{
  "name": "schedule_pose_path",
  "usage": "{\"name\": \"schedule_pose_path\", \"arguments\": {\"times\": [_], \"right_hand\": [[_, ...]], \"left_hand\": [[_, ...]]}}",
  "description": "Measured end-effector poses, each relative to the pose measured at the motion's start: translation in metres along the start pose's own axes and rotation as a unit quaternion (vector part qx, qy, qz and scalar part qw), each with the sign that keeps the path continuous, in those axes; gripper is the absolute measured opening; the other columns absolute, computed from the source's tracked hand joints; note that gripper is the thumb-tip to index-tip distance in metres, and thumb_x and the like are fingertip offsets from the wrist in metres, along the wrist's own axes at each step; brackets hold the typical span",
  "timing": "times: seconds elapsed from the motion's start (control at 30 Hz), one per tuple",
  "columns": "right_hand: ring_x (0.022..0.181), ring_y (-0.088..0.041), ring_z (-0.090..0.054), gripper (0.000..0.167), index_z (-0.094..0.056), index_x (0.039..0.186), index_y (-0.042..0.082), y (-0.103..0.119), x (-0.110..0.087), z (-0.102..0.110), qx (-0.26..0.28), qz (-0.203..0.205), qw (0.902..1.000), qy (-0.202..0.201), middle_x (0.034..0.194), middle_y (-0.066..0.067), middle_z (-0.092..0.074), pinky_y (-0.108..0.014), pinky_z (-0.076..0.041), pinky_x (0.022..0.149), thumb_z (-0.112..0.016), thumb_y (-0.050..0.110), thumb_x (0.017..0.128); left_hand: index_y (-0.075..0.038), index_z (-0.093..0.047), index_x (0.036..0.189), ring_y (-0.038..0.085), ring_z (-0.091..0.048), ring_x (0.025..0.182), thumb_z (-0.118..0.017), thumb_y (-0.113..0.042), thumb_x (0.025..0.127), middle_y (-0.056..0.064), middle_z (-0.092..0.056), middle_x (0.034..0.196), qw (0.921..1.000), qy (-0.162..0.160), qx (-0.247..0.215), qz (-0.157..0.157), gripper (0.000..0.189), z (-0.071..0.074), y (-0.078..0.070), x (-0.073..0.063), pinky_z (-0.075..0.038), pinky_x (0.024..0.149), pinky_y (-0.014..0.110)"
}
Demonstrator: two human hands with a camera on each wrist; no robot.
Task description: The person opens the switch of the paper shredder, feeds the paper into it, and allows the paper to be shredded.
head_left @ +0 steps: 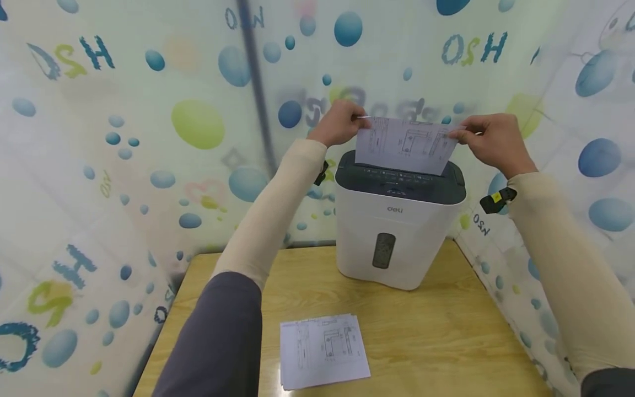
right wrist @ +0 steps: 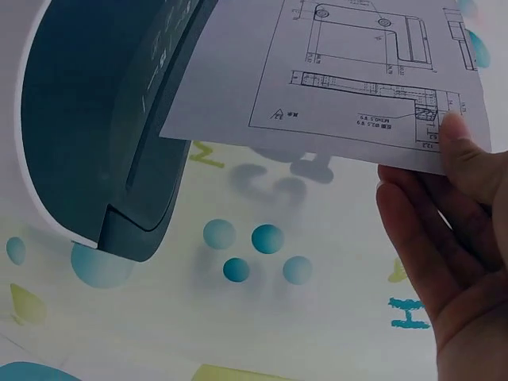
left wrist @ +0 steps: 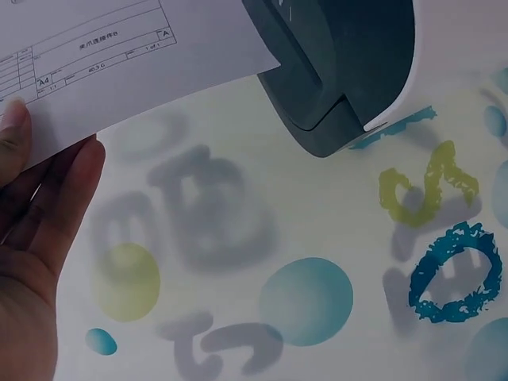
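A sheet of paper [head_left: 399,144] printed with technical drawings stands over the slot of a paper shredder [head_left: 382,220], which has a white body and a dark top. My left hand [head_left: 341,122] pinches the sheet's upper left corner between thumb and fingers. At the opposite corner, my right hand [head_left: 493,140] pinches it the same way. The paper's lower edge meets the slot line in the head view. Both wrist views show the sheet, with the left thumb [left wrist: 14,131] and right thumb [right wrist: 468,159] lying on its printed face.
A small stack of similar printed sheets [head_left: 322,353] lies at the front of the wooden table [head_left: 421,331]. The shredder stands near the table's back edge. Behind and beside it hangs a patterned curtain [head_left: 198,71] with dots and letters.
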State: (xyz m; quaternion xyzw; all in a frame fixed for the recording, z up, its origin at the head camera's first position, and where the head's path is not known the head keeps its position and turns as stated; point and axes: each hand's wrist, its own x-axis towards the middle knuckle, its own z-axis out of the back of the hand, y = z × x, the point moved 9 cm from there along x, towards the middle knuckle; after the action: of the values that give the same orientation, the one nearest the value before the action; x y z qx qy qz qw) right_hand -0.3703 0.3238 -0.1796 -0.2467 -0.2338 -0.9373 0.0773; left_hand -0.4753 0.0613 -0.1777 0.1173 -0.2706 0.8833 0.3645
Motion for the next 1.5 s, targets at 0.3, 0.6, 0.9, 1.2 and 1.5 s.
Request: {"name": "schedule_pose_path", "arguments": {"times": [0.3,0.6,0.9,1.2,1.5], "right_hand": [[0.067,0.017,-0.049,0.035,-0.078,0.113,0.004,-0.008,0.013,-0.008,-0.003,-0.006,0.9999,0.013,0.108,-0.025,-0.076,-0.021,-0.039,0.057,-0.067,0.034,0.101],[0.081,-0.009,-0.066,0.039,-0.076,0.118,0.005,-0.02,0.014,-0.018,-0.006,-0.028,0.999,0.034,0.112,-0.024,-0.075,-0.025,-0.042,0.066,-0.066,0.039,0.101],[0.08,-0.007,-0.064,0.041,-0.076,0.119,0.005,-0.023,0.016,-0.019,-0.002,-0.035,0.9982,0.048,0.113,-0.024,-0.075,-0.024,-0.043,0.064,-0.066,0.04,0.1],[0.096,-0.035,-0.067,0.042,-0.075,0.118,0.004,-0.025,0.016,-0.023,-0.007,-0.037,0.9973,0.063,0.112,-0.025,-0.075,-0.03,-0.043,0.064,-0.064,0.041,0.101],[0.084,-0.031,-0.066,0.038,-0.076,0.114,0.001,-0.019,0.018,-0.034,-0.036,-0.001,0.9949,0.094,0.103,-0.024,-0.076,-0.034,-0.042,0.061,-0.064,0.035,0.102]], "left_hand": [[-0.004,-0.078,0.095,0.014,-0.055,0.075,-0.06,-0.014,0.105,0.009,-0.077,0.101,0.9996,0.0,-0.024,0.017,0.023,-0.011,0.014,0.012,-0.039,0.069,0.025],[-0.004,-0.075,0.087,0.013,-0.037,0.063,-0.063,-0.017,0.103,0.013,-0.072,0.084,0.9998,-0.006,-0.017,-0.002,0.024,-0.025,0.018,0.016,-0.033,0.066,0.024],[-0.006,-0.077,0.095,0.013,-0.037,0.063,-0.061,-0.018,0.104,0.01,-0.074,0.093,0.9996,0.012,-0.019,0.015,0.022,-0.025,0.02,0.016,-0.031,0.063,0.024],[-0.005,-0.077,0.091,0.013,-0.038,0.064,-0.061,-0.015,0.104,0.007,-0.065,0.081,0.9996,0.024,-0.015,0.011,0.023,-0.028,0.021,0.019,-0.033,0.064,0.024],[-0.009,-0.051,0.061,0.011,-0.029,0.057,-0.059,-0.008,0.103,-0.002,-0.045,0.06,0.9986,0.04,0.032,0.01,0.043,-0.039,0.022,0.018,-0.027,0.058,0.025]]}}
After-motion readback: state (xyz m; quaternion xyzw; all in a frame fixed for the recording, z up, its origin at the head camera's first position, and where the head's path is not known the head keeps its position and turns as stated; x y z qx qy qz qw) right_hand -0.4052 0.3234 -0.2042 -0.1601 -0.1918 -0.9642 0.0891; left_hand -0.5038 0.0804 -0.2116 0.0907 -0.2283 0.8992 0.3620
